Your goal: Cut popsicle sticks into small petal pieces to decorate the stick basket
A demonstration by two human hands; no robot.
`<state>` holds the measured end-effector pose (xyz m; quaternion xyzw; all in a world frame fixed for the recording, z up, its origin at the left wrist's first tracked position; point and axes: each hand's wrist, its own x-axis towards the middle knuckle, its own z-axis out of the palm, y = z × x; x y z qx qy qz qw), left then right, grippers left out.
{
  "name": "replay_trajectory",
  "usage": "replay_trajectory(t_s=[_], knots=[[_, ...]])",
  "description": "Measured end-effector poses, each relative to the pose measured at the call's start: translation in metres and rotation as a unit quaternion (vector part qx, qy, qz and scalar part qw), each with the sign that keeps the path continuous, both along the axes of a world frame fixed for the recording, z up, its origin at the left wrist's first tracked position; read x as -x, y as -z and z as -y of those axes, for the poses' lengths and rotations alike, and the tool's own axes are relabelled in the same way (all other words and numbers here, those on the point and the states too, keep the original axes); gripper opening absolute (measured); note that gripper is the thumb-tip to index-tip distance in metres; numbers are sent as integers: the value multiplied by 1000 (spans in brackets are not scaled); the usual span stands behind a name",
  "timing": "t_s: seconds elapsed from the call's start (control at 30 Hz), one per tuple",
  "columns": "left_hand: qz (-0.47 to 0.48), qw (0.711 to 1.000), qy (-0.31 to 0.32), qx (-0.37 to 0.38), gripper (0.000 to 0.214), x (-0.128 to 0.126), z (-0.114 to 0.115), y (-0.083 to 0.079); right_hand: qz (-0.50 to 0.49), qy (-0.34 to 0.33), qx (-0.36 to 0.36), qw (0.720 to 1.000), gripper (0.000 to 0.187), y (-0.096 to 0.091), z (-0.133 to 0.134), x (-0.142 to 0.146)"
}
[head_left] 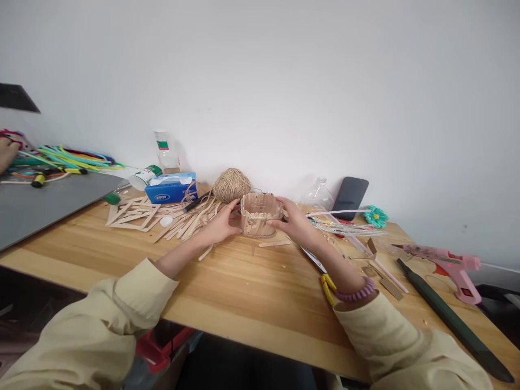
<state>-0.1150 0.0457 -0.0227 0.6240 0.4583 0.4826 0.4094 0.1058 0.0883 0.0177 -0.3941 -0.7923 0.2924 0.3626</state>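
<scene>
Between my two hands stands a small round basket (259,223) built of upright wooden craft sticks, its open top showing the inside wall. My left hand (225,221) is curved around its left side, with thumb and fingers against the wall. On the right side my right hand (293,219) grips the wall, the thumb lying across the front near the rim. A loose craft stick (275,244) lies on the table just in front of the basket. Behind it to the left rests a ball of twine (232,184).
Craft sticks (179,222), a blue tissue box (170,188) and a bottle (167,154) lie to the left. Rightward are a phone (350,196), yellow-handled scissors (327,287), a pink glue gun (450,262) and a dark green strip (450,317). Another person's hand (8,153) shows at far left.
</scene>
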Motion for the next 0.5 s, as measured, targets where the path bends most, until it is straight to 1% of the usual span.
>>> replay_trajectory(t_s=[0.03, 0.1, 0.13, 0.17, 0.23, 0.27, 0.3, 0.37, 0.5], knots=[[-13, 1000, -14, -7, 87, 1, 1, 0, 0, 5, -1, 1000, 50, -5, 6, -6], [-38, 998, -54, -23, 78, 5, 6, -3, -8, 41, -6, 999, 33, -16, 19, -21], [-51, 995, -81, -32, 70, 8, 9, -6, -8, 62, -6, 998, 23, -22, 27, -30], [-64, 991, -111, -41, 59, 10, 13, -8, -5, 78, -1, 997, 17, -27, 34, -38], [-91, 979, -174, -55, 32, 14, 22, -15, 13, 98, 12, 995, 21, -34, 50, -53], [-104, 973, -198, -58, 21, 15, 26, -19, 24, 103, 14, 994, 24, -35, 58, -58], [-115, 968, -216, -60, 19, 15, 30, -22, 38, 106, 17, 994, 26, -35, 66, -62], [-134, 961, -234, -61, 22, 14, 36, -28, 66, 114, 15, 991, 27, -32, 79, -67], [-153, 959, -233, -45, 20, 11, 40, -38, 121, 120, -4, 985, 24, -19, 93, -74]])
